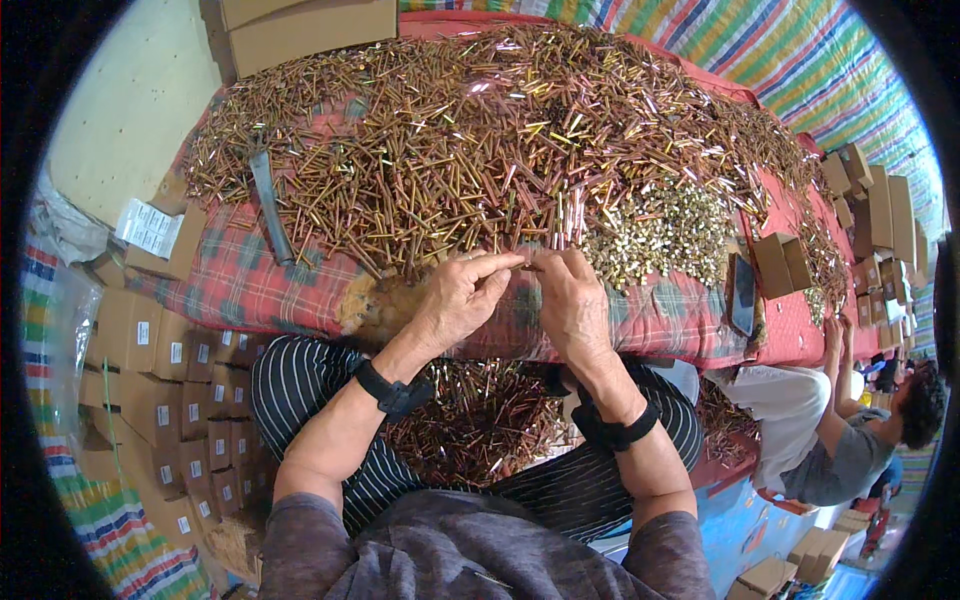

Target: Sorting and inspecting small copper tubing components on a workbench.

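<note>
My left hand [462, 300] and my right hand [574, 305] meet fingertip to fingertip over the near edge of a cloth-covered table [650, 318]. The fingers of both are pinched together. Something small and dark may sit between the fingertips, but it is too small to make out. Just beyond lies a broad heap of thin coppery and gold metal rods [430, 150]. Several shinier rods [568, 218] stand close past my right fingers. To the right of them spreads a pile of small, pale gold metal pieces, perhaps nuts [665, 235].
A curved grey strip [268, 210] lies left on the heap. At the right are a dark flat device [742, 295] and an open carton [782, 264]. Stacked cartons [165, 410] stand left. More rods [475, 420] lie between my knees. A co-worker [850, 450] sits right.
</note>
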`<state>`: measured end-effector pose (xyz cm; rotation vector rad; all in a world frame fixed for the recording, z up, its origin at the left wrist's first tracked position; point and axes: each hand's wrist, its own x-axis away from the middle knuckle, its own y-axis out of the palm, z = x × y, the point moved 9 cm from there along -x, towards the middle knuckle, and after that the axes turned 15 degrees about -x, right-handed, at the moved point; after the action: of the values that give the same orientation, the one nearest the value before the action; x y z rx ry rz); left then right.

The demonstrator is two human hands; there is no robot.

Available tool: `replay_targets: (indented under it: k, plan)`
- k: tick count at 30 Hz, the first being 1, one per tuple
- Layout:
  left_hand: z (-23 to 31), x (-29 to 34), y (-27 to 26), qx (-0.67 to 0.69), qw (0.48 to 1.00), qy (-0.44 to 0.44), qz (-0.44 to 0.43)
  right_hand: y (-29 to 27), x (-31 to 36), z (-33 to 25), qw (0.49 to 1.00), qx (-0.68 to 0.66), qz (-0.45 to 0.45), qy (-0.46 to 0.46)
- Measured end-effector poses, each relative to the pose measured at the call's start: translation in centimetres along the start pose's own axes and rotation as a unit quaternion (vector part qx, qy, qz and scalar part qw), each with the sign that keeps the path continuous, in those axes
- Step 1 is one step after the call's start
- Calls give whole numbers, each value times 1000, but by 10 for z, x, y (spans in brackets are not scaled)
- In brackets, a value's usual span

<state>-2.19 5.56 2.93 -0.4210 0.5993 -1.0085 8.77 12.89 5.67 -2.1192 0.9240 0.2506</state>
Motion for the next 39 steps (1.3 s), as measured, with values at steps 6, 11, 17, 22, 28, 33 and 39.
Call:
replay_targets:
  k: [6, 11, 17, 22, 28, 33, 39]
  plan:
    - [-15, 6, 8, 48, 987, -122, -88, 0, 3, 0, 999, -3, -15, 39]
    - [-6, 5, 2, 23, 999, -21, -18, 3, 5, -3, 999, -19, -34, 26]
    - [-14, 6, 13, 34, 995, -57, -68, 6, 10, -3, 999, -13, -49, 6]
    - [-30, 18, 33, 141, 972, -163, -94, 22, 20, -14, 991, -101, -77, 39]
    - [-32, 23, 33, 283, 929, -226, -79, -14, 11, 32, 997, 12, 11, 75]
    - [-47, 29, 46, 423, 859, -281, -64, -4, 15, 67, 977, 180, -41, 109]
    - [-52, 31, 44, 381, 879, -282, -51, 8, 9, 57, 965, 231, -83, 88]
